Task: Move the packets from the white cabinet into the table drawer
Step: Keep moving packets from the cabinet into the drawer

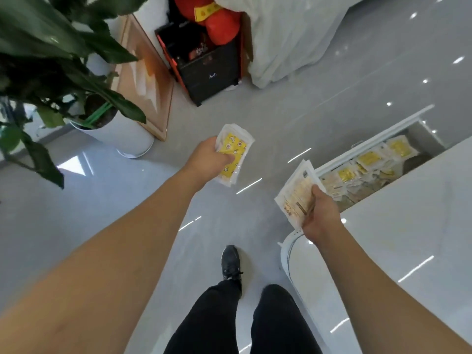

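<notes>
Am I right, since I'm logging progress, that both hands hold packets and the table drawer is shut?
Not quite. The head view shows the table drawer open, with packets already inside. The rest stands: the left hand and the right hand each hold packets.

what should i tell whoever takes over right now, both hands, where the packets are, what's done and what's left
Left hand: grip closed on a yellow-printed packet stack, held over the floor.
Right hand: grip closed on a pale packet stack, close to the open table drawer.
Drawer: open, with many packets already inside.
Done: earlier loads are in the drawer.
Left: drop both handfuls into the drawer. The white cabinet is out of view, so how many packets remain there cannot be told.
</notes>
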Demonstrator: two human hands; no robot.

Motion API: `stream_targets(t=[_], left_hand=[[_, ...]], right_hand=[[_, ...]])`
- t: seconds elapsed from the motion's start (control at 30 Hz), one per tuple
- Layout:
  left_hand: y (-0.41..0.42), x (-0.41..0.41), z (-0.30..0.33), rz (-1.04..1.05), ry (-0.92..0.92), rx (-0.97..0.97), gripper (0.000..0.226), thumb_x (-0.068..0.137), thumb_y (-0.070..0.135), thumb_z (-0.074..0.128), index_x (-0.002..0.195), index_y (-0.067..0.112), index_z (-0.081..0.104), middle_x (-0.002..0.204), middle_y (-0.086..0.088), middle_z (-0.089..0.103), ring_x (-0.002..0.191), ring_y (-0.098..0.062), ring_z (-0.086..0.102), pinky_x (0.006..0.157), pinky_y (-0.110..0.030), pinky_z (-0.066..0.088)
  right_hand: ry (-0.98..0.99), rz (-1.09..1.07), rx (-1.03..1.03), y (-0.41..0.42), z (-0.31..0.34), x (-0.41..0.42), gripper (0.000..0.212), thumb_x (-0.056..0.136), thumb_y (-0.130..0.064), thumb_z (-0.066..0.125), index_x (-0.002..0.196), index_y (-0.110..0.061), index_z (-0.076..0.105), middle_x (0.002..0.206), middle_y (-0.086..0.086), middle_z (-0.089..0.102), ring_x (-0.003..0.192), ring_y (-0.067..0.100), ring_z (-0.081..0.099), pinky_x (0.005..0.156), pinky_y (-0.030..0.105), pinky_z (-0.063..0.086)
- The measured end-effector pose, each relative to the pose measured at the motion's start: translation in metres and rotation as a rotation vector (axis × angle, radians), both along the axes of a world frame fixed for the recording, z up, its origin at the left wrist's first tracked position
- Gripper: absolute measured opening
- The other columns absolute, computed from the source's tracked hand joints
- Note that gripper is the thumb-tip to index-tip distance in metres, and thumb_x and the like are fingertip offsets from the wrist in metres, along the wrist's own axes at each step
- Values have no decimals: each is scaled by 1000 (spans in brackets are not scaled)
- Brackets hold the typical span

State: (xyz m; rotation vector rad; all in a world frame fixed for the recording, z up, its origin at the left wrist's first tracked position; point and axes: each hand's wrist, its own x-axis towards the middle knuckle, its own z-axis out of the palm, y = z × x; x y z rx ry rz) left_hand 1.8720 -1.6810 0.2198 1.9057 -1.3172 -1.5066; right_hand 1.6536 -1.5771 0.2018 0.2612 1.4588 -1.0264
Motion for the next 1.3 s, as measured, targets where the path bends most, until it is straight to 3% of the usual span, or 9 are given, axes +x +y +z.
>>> stream_targets(t=[0.1, 0.37, 0.6, 0.67, 0.73, 0.9, 0.97, 1.1, 1.3], left_hand=[[-47, -25, -3, -85, 14, 14, 19, 87, 9, 65, 94, 26, 64, 100, 0, 71, 93, -21, 69, 86, -38, 56], [-156, -113, -27, -305, -21, 59, 20, 89, 8, 63, 101, 24, 65, 100, 1, 72, 90, -15, 69, 75, -27, 54], [-240, -184, -43, -486, -34, 78, 21, 88, 6, 62, 105, 17, 66, 101, -2, 72, 91, -17, 70, 78, -29, 56], [-263, -205, -44, -557, -20, 82, 18, 89, 6, 61, 97, 20, 66, 94, 1, 71, 86, -15, 69, 71, -21, 56], [-287, -228, -46, -613, -16, 89, 20, 89, 6, 61, 90, 26, 62, 87, 6, 68, 81, -12, 67, 63, -16, 52], [-338, -296, -64, -779, 18, 95, 20, 86, 5, 62, 91, 24, 65, 97, -2, 72, 92, -21, 70, 86, -38, 57], [-344, -328, -70, -836, 25, 107, 21, 86, 4, 62, 89, 24, 64, 97, -2, 72, 92, -22, 70, 87, -39, 56], [-339, -398, -88, -991, -5, 138, 21, 86, 4, 61, 95, 24, 65, 102, -4, 73, 93, -23, 71, 89, -43, 56], [-311, -517, -124, -1197, -50, 99, 19, 87, 11, 64, 97, 27, 64, 102, -2, 73, 92, -21, 71, 89, -43, 56]], right_hand=[[-9, -93, 11, -30, -7, -15, 17, 100, -34, 48, 102, -24, 62, 107, 3, 69, 93, 23, 66, 80, 44, 54], [-52, -309, 64, -109, -50, -70, 28, 98, -37, 50, 119, -21, 61, 115, 6, 68, 102, 29, 66, 93, 47, 52], [-43, -476, 81, -172, -68, -121, 18, 100, -33, 49, 107, -22, 62, 107, 2, 69, 98, 23, 66, 95, 48, 50], [-40, -545, 84, -187, -68, -134, 17, 100, -32, 49, 106, -22, 62, 105, 0, 70, 94, 21, 67, 89, 48, 53], [-27, -610, 85, -203, -69, -146, 20, 100, -32, 50, 112, -20, 61, 105, 0, 70, 89, 20, 67, 73, 41, 56], [-11, -819, 75, -230, -78, -174, 25, 100, -32, 49, 119, -20, 60, 106, -1, 70, 88, 17, 67, 63, 34, 52], [-23, -897, 64, -230, -82, -189, 26, 101, -32, 46, 120, -22, 60, 108, -1, 70, 92, 19, 67, 69, 37, 54], [-42, -1023, 94, -214, -100, -226, 32, 95, -33, 50, 123, -24, 62, 115, 3, 71, 107, 28, 66, 96, 52, 49], [-72, -1161, 120, -182, -136, -296, 29, 92, -27, 54, 119, -21, 62, 111, 6, 71, 101, 31, 67, 92, 57, 49]])
